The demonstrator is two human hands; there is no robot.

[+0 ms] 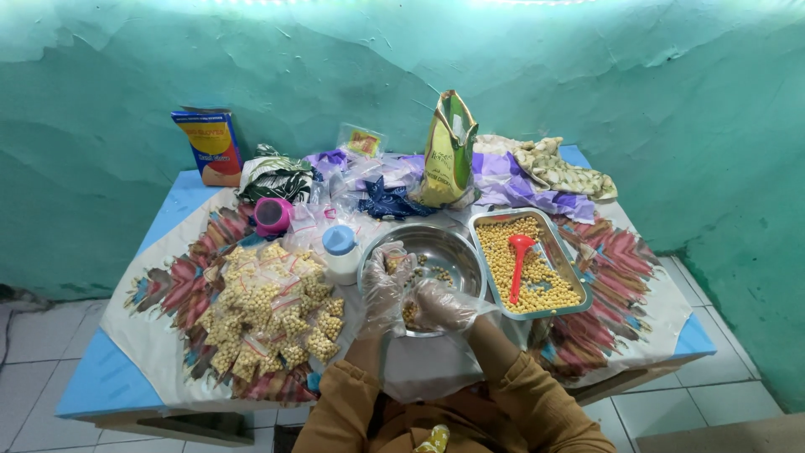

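Head view | gloved hands: left hand (384,289), right hand (442,306) together grasping small bag over bowl (457,243) | tray (579,294) touching bowl rim

Bright, even light from a strip above the wall (587,75); soft shadows, wide-angle bending at edges, sharp focus.

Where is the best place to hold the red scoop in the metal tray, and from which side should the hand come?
Probably the long handle of the red scoop, near its lower end, coming from above on the person's side. The bowl end points toward the wall, the handle lies flat on the beans in the metal tray, and nothing covers it.
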